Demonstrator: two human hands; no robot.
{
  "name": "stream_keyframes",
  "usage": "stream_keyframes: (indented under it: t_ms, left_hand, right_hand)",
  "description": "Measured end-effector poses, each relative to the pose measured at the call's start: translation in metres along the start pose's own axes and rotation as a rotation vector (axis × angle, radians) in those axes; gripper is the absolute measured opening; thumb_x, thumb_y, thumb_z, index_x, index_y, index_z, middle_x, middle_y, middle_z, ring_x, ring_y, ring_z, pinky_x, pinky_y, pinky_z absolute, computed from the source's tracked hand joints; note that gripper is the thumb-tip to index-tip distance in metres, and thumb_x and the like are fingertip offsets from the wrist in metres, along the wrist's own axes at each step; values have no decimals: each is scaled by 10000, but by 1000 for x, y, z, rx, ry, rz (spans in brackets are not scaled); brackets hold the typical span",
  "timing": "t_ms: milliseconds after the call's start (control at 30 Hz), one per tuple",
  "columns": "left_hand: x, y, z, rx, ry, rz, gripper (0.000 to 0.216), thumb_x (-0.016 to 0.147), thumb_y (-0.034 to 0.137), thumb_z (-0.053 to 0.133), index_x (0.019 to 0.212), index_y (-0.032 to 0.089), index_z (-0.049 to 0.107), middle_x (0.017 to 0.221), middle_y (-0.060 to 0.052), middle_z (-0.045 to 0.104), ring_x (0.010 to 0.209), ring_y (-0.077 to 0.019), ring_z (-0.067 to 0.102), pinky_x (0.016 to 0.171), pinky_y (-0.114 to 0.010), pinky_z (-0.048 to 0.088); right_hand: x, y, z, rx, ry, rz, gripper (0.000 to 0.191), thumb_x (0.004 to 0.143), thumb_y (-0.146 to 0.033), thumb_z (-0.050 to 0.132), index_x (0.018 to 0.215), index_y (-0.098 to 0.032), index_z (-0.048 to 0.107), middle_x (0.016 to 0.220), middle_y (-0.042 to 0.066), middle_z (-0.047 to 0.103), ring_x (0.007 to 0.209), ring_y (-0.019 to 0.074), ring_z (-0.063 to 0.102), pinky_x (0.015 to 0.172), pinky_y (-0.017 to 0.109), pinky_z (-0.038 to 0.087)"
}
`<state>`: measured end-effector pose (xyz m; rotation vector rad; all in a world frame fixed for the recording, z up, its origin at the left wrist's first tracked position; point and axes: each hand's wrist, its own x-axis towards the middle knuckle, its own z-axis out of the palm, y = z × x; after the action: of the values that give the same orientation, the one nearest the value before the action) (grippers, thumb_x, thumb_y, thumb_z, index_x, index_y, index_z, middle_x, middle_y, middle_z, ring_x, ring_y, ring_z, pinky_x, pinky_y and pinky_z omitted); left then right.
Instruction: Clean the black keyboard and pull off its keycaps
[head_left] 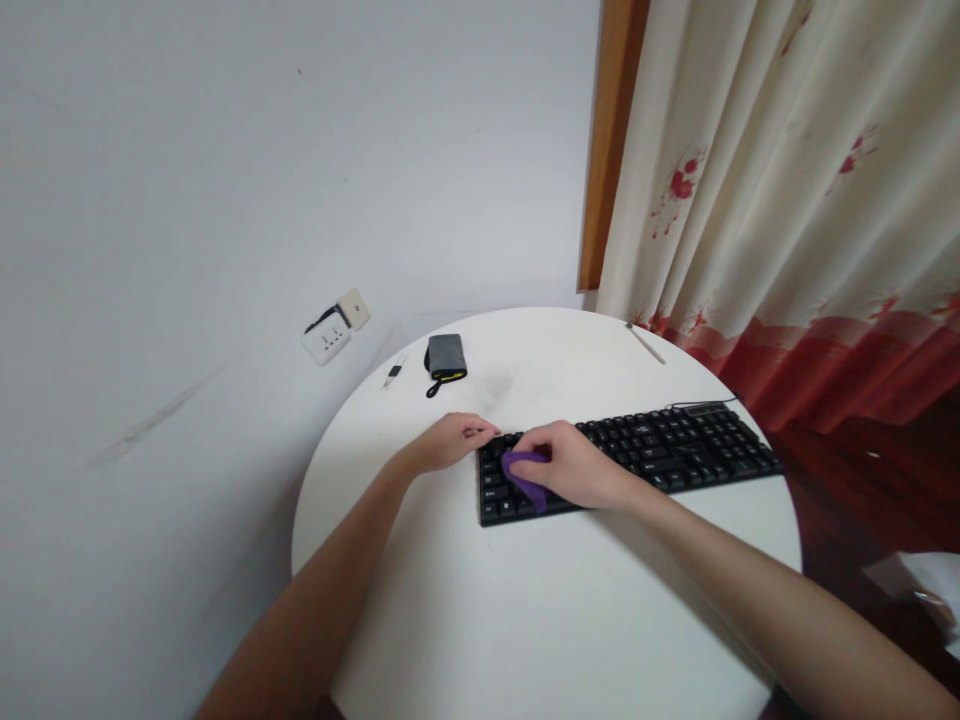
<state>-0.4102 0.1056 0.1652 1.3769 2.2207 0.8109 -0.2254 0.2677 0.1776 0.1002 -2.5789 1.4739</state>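
A black keyboard [660, 455] lies at a slight slant across the round white table [450, 620]. My right hand [577, 465] is closed on a purple cloth [529, 480], pressed against the keys at the keyboard's left end. Part of the cloth hangs out below my fingers over the front row of keys. At the keyboard's far left corner, my left hand [450, 440] grips the edge between thumb and fingers. The tips of those fingers are partly hidden.
Toward the back of the table lie a grey pouch [447, 355] with a black loop, a small black item [394, 371] and a thin stick-like tool [646, 344]. A wall with a socket [327, 338] stands at left, a curtain [750, 200] at right.
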Motion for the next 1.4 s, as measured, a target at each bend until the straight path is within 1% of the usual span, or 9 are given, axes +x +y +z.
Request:
stream_keyframes:
  t_ms: [133, 200, 467, 800, 933, 1133, 1200, 1267, 1400]
  left_hand:
    - [0, 1, 0, -37, -45, -100, 406, 873, 449, 552, 1056, 153, 761, 945, -80, 758, 824, -204, 660, 716, -260, 478]
    - [0, 0, 2, -60, -29, -130, 397, 833, 427, 603, 1059, 143, 763, 937, -87, 758, 808, -201, 658, 697, -254, 478]
    - [4, -10, 11, -130, 3, -182, 380, 765, 396, 644, 988, 126, 792, 584, -29, 641, 529, -131, 524, 503, -224, 374]
    - [-2, -15, -5, -81, -1, -204, 331, 723, 360, 656, 903, 133, 816, 610, -33, 678, 556, -130, 540, 541, -222, 401]
    - [-3, -16, -7, -67, 6, -221, 325, 712, 350, 652, 885, 127, 814, 608, -34, 681, 554, -132, 536, 534, -224, 392]
    - [-2, -23, -8, 24, 70, -202, 271, 684, 303, 645, 806, 121, 805, 622, -44, 690, 566, -136, 539, 532, -227, 375]
    - [-2, -23, -9, 33, 75, -190, 256, 676, 296, 650, 791, 121, 797, 642, -48, 698, 574, -135, 549, 542, -225, 383]
    - [-2, -22, -10, 6, 57, -197, 261, 690, 315, 644, 793, 122, 787, 637, -47, 690, 571, -137, 558, 546, -225, 396]
    - [-2, -19, -11, -65, 9, -248, 335, 763, 397, 580, 784, 119, 766, 556, -31, 629, 536, -143, 557, 534, -230, 411]
  right_hand:
    - [11, 14, -23, -234, 379, 13, 160, 895, -241, 590, 826, -157, 708, 782, 39, 685, 730, 161, 605, 714, 275, 455]
    - [13, 21, -28, -430, 442, 23, 141, 896, -208, 584, 869, -158, 714, 865, 69, 683, 804, 185, 613, 774, 297, 452]
    - [9, 21, -1, -720, 138, 60, 160, 929, -202, 548, 941, -159, 701, 950, 94, 645, 858, 202, 626, 789, 294, 453]
    - [-15, -13, 40, -339, -249, -364, 151, 898, -146, 591, 952, -182, 727, 997, 56, 687, 927, 164, 645, 828, 249, 488]
    - [-16, -15, 38, -177, -149, -376, 158, 902, -138, 598, 983, -182, 727, 989, 53, 690, 927, 153, 643, 832, 243, 491]
    - [6, 10, 0, -272, 327, -180, 151, 909, -132, 583, 944, -178, 723, 896, 57, 668, 849, 176, 618, 823, 300, 486]
    - [15, 21, -10, -349, 415, -117, 155, 900, -117, 578, 944, -161, 719, 909, 71, 661, 858, 188, 614, 839, 313, 485]
    - [20, 30, -12, -416, 414, -71, 173, 889, -92, 568, 946, -147, 722, 929, 82, 654, 866, 190, 613, 851, 313, 484]
    - [22, 31, 4, -530, 220, -100, 207, 885, -70, 557, 949, -149, 737, 954, 90, 650, 929, 198, 603, 893, 307, 472]
